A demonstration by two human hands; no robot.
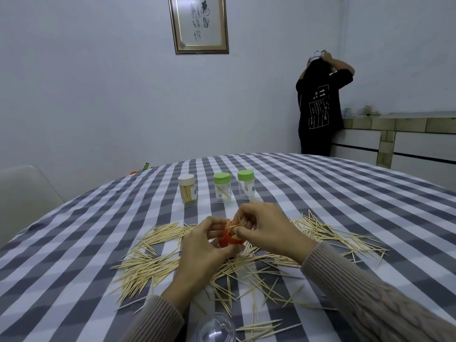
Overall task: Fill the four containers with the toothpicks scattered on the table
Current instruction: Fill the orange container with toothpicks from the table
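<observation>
Both hands grip thin wooden toothpicks: left hand [201, 245] cupping round red container [228, 239], right hand [266, 230] pinching.

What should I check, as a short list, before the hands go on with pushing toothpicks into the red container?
1. Left hand holds the red container: ok.
2. Right hand has a bundle of toothpicks at the container mouth: ok.
3. Bundle aligned and fully inside: cannot tell, the fingers hide it.
4. Loose toothpicks remain on the table for the next loads: ok.
5. White-lid container looks full: ok.
6. Two green-lid containers filled: not ok, only a few sticks inside, lids on.
</observation>
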